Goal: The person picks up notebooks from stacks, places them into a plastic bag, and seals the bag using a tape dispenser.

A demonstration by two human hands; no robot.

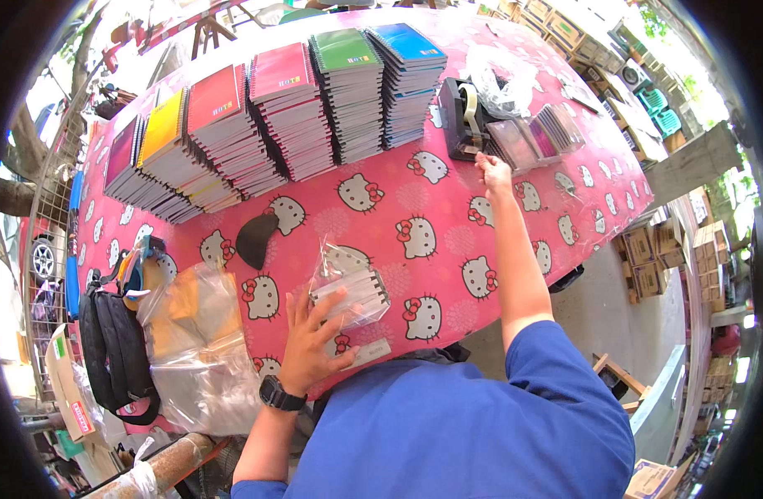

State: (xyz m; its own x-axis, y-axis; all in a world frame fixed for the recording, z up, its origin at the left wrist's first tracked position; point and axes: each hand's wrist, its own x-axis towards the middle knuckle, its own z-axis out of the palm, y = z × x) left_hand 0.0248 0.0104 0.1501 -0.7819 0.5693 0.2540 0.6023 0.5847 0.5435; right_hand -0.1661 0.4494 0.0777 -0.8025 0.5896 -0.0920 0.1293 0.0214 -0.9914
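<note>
A small stack of spiral notebooks in a clear plastic bag [356,293] lies on the pink table near me. My left hand [315,337], with a dark watch on its wrist, rests against the bag's near left side, fingers spread. Farther off to the right, my right arm stretches out to a black tape dispenser [458,125] with a roll of tape [470,101]. At the dispenser's near end, the fingers of my right hand [493,173] are pinched together on the tape's end. The strip itself is too small to make out clearly.
Tall stacks of spiral notebooks [286,125] in several colours line the table's far left. Bagged packs [544,137] lie beside the dispenser, below crumpled plastic [502,79]. A black curved piece [257,241], clear plastic bags [198,349] and a black backpack [115,349] are at left.
</note>
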